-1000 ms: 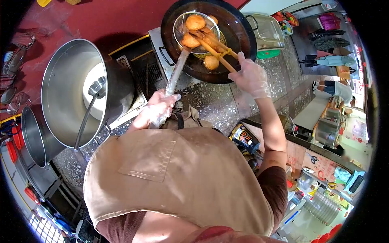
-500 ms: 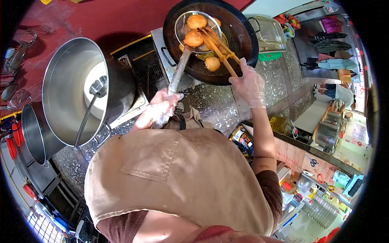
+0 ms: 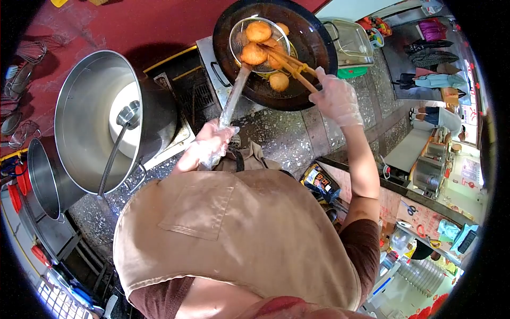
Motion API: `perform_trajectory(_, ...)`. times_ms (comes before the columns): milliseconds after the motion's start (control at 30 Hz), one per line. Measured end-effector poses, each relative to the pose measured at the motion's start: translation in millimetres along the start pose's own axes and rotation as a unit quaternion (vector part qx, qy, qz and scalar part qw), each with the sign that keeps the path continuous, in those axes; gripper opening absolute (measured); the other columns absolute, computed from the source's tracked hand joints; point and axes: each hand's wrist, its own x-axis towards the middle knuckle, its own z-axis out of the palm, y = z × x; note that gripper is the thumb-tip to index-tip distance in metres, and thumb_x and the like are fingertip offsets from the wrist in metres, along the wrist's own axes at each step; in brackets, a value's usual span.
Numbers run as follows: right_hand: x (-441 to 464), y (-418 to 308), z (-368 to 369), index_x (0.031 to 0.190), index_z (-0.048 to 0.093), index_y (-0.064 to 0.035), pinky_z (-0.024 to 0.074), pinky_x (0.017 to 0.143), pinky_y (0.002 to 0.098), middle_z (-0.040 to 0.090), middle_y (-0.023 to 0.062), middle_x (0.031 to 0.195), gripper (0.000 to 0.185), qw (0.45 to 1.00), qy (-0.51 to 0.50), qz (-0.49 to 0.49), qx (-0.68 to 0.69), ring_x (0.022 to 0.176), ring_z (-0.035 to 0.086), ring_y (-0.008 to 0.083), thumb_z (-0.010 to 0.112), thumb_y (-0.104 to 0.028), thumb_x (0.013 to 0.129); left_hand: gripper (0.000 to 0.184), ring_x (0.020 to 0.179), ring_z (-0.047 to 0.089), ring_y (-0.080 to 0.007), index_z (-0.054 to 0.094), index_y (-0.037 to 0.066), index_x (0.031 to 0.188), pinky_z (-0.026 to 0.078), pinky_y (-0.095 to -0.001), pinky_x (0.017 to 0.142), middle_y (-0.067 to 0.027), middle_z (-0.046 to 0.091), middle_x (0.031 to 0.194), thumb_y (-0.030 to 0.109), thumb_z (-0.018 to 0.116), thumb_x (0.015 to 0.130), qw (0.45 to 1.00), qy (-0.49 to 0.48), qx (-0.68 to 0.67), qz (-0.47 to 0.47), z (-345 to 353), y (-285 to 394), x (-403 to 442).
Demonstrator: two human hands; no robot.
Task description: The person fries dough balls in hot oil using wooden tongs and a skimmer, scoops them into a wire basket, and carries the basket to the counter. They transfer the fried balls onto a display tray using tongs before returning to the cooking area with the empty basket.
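My left hand (image 3: 215,139), in a clear plastic glove, is closed round the wrapped handle of a wire strainer (image 3: 238,50). The strainer's basket is over a dark wok (image 3: 311,40) of oil, with several golden fried balls (image 3: 258,31) in it. Also gloved, my right hand (image 3: 336,97) grips a pair of long wooden chopsticks (image 3: 300,77); their tips reach across the basket, touching or just above the balls. One more ball (image 3: 279,82) floats in the oil near the strainer, and another (image 3: 283,27) shows at the basket's far right edge.
To the left stands a tall steel pot (image 3: 98,69) with a ladle (image 3: 127,114) in it, beside a second pot (image 3: 42,178). A rectangular glass-like container (image 3: 348,42) sits right of the wok. A person (image 3: 445,121) is far right. Whisks (image 3: 32,50) hang at left.
My right hand has shifted right and slightly down, with the chopsticks. Another fried ball now shows in the basket beneath the chopsticks. My left hand and the strainer have hardly moved.
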Motion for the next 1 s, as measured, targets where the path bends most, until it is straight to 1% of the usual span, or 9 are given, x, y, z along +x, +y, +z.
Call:
perform_trajectory(300, 0.1, 16.0, -11.5, 0.123, 0.046, -0.0055, 0.0474, 0.075, 0.0411, 0.060, 0.0153, 0.096, 0.059, 0.999, 0.039, 0.026, 0.023, 0.087, 0.060, 0.0315, 0.066, -0.023, 0.070, 0.020, 0.042, 0.044, -0.0075, 0.049, 0.001, 0.090, 0.036, -0.0232, 0.036, 0.0002, 0.048, 0.058, 0.015, 0.061, 0.084, 0.998, -0.037, -0.041, 0.026, -9.9, -8.8, -2.9)
perform_trajectory(400, -2.4, 30.2, -12.0, 0.123, 0.047, -0.0065, 0.0468, 0.075, 0.0415, 0.061, 0.0167, 0.096, 0.061, 0.996, 0.064, 0.051, 0.046, 0.087, 0.059, 0.0325, 0.068, -0.025, 0.069, 0.018, 0.042, 0.044, -0.0072, 0.045, 0.006, 0.088, 0.036, -0.0213, 0.035, 0.0007, 0.046, 0.060, 0.015, 0.061, 0.085, 0.998, -0.037, -0.028, 0.037, -12.9, -12.9, -1.0)
perform_trajectory(600, -27.5, 54.1, 12.1, 0.122, 0.050, -0.0083, 0.0469, 0.075, 0.0427, 0.062, 0.0191, 0.093, 0.060, 0.972, 0.084, 0.188, 0.111, 0.086, 0.060, 0.0350, 0.067, -0.030, 0.069, 0.018, 0.042, 0.044, -0.0062, 0.046, 0.004, 0.088, 0.036, -0.0200, 0.035, 0.0010, 0.046, 0.060, 0.014, 0.061, 0.085, 0.998, -0.038, -0.054, 0.016, -15.4, -2.7, -10.3)
perform_trajectory(633, -32.5, 53.6, 19.2, 0.123, 0.049, -0.0082, 0.0468, 0.076, 0.0431, 0.062, 0.0205, 0.092, 0.061, 0.964, 0.052, 0.239, 0.108, 0.087, 0.060, 0.0359, 0.065, -0.032, 0.069, 0.018, 0.042, 0.043, -0.0058, 0.046, 0.004, 0.087, 0.036, -0.0196, 0.035, 0.0013, 0.046, 0.060, 0.015, 0.061, 0.085, 0.998, -0.040, -0.051, 0.018, -15.4, -0.8, -12.4)
perform_trajectory(733, -56.8, 62.8, 53.1, 0.125, 0.046, -0.0083, 0.0466, 0.077, 0.0434, 0.062, 0.0212, 0.094, 0.064, 0.952, 0.026, 0.289, 0.096, 0.089, 0.060, 0.0363, 0.064, -0.032, 0.069, 0.019, 0.041, 0.042, -0.0049, 0.047, 0.004, 0.085, 0.035, -0.0190, 0.035, 0.0024, 0.046, 0.058, 0.016, 0.061, 0.084, 0.999, -0.030, -0.032, 0.021, -14.3, 4.8, -16.6)
perform_trajectory(767, -64.8, 65.7, 61.1, 0.125, 0.047, -0.0097, 0.0468, 0.074, 0.0439, 0.063, 0.0221, 0.087, 0.065, 0.953, 0.046, 0.288, 0.082, 0.083, 0.061, 0.0369, 0.067, -0.034, 0.069, 0.020, 0.041, 0.042, -0.0049, 0.047, 0.004, 0.085, 0.035, -0.0191, 0.035, 0.0026, 0.045, 0.057, 0.017, 0.062, 0.084, 0.999, -0.023, -0.029, 0.026, -15.6, 6.0, -16.4)
perform_trajectory(867, -84.2, 77.6, 62.9, 0.125, 0.047, -0.0077, 0.0470, 0.074, 0.0438, 0.062, 0.0224, 0.089, 0.066, 0.954, 0.065, 0.290, 0.049, 0.085, 0.061, 0.0361, 0.067, -0.034, 0.069, 0.021, 0.040, 0.042, -0.0050, 0.046, 0.004, 0.082, 0.035, -0.0196, 0.035, 0.0032, 0.044, 0.055, 0.018, 0.063, 0.083, 0.999, -0.014, -0.015, 0.026, -13.9, 13.4, -17.4)
perform_trajectory(933, -84.6, 87.1, 64.0, 0.123, 0.048, -0.0056, 0.0477, 0.075, 0.0422, 0.062, 0.0216, 0.094, 0.059, 0.956, 0.051, 0.289, 0.016, 0.087, 0.061, 0.0339, 0.064, -0.028, 0.071, 0.022, 0.040, 0.042, -0.0051, 0.046, 0.005, 0.080, 0.035, -0.0196, 0.035, 0.0031, 0.044, 0.055, 0.018, 0.063, 0.083, 0.999, -0.027, -0.002, 0.044, -18.6, 11.7, -10.9)
perform_trajectory(1000, -72.2, 100.6, 76.6, 0.118, 0.050, -0.0044, 0.0482, 0.076, 0.0399, 0.062, 0.0191, 0.096, 0.048, 0.962, -0.038, 0.266, -0.058, 0.088, 0.061, 0.0310, 0.060, -0.020, 0.073, 0.022, 0.040, 0.041, -0.0055, 0.046, 0.005, 0.079, 0.034, -0.0195, 0.035, 0.0031, 0.044, 0.054, 0.018, 0.062, 0.083, 0.997, -0.039, 0.036, 0.058, -20.0, 14.4, -6.6)
